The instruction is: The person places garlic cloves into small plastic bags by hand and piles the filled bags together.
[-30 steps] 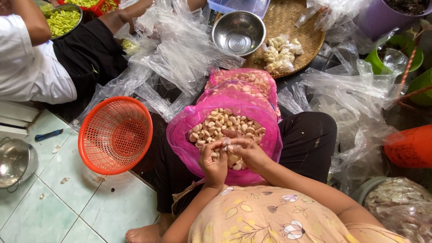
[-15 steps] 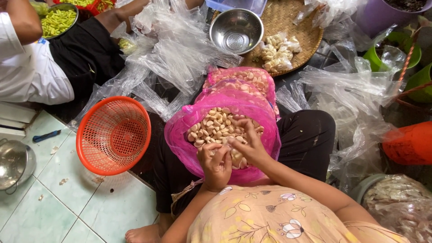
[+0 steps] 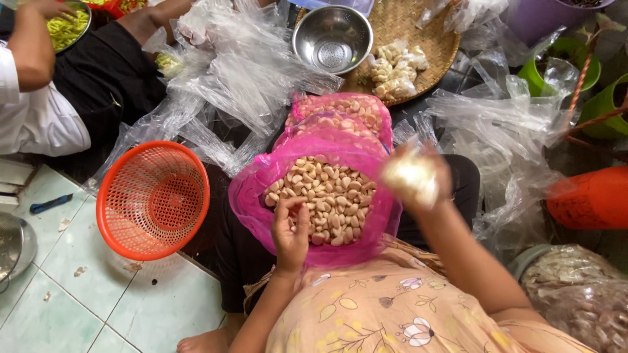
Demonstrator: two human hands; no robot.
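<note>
A pink plastic bag (image 3: pixel 261 189) lies open on my lap, full of peeled garlic cloves (image 3: pixel 330 196). My left hand (image 3: pixel 291 232) rests at the bag's near edge, fingers curled among the cloves. Raised above the bag's right side and blurred by motion, my right hand (image 3: pixel 418 176) is closed around a small clear packet of pale cloves (image 3: pixel 409 182). A second filled pink bag (image 3: pixel 340 111) lies just beyond the first.
An orange mesh basket (image 3: pixel 154 199) stands on the tiled floor at left. Behind are a steel colander (image 3: pixel 332 38), a woven tray (image 3: pixel 418 39) with packed cloves, and heaps of clear plastic bags (image 3: pixel 242 72). Another person in white (image 3: pixel 36 111) sits at upper left.
My right hand has lifted out of the bag to the right, now holding a small packet of cloves. My left hand stays at the bag's near edge.
</note>
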